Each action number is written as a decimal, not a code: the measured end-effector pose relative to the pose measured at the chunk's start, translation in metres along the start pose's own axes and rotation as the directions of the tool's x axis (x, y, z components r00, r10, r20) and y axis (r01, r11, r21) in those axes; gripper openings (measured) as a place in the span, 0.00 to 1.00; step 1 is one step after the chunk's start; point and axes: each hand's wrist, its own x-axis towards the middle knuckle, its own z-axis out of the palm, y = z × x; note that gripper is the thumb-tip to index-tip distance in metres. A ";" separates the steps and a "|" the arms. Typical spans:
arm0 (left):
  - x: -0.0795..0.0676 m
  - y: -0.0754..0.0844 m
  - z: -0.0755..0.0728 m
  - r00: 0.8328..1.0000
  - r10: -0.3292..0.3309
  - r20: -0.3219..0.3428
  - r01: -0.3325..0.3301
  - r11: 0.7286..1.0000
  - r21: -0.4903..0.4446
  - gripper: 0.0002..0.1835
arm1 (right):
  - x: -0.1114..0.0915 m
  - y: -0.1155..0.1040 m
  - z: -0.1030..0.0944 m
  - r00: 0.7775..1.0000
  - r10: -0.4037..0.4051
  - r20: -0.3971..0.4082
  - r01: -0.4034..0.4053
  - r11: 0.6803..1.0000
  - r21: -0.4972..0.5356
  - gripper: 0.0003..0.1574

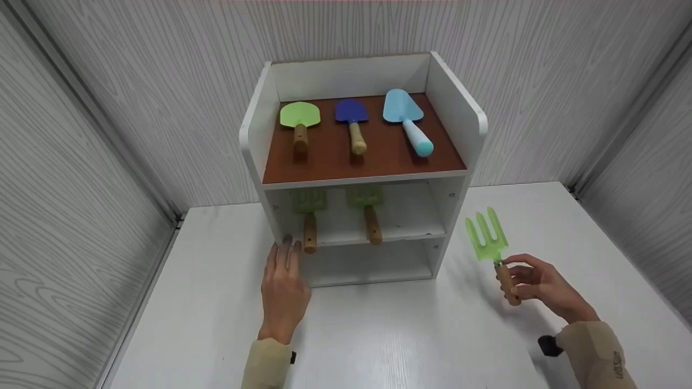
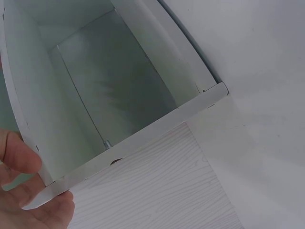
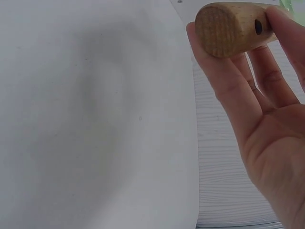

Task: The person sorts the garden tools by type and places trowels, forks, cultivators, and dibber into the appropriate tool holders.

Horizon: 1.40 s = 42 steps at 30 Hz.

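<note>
My right hand pinches the wooden handle of a green three-pronged hand fork, its prongs pointing away from me, to the right of a small white shelf unit. At the unit's front left edge is my left hand; in the left wrist view its fingers lie on both sides of a white panel edge. Two more green hand forks with wooden handles lie on the middle shelf, handles jutting out over its front edge.
On the brown top shelf lie a light green trowel, a dark blue trowel and a light blue scoop. The unit stands on a white table. Grey wood-patterned walls enclose the back and sides.
</note>
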 end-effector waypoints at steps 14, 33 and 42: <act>0.000 -0.001 0.001 1.000 -0.005 -0.002 0.005 1.000 -0.004 0.32 | 0.001 0.003 0.010 0.996 -0.086 0.035 0.085 0.995 0.046 0.31; 0.001 -0.001 0.001 1.000 -0.014 0.007 0.014 1.000 0.013 0.30 | 0.015 -0.005 0.028 0.965 -0.230 0.125 0.215 0.969 0.124 0.34; 0.000 -0.001 0.000 1.000 -0.020 0.019 0.020 1.000 0.008 0.30 | 0.019 -0.006 0.035 0.942 -0.289 0.170 0.263 0.952 0.160 0.35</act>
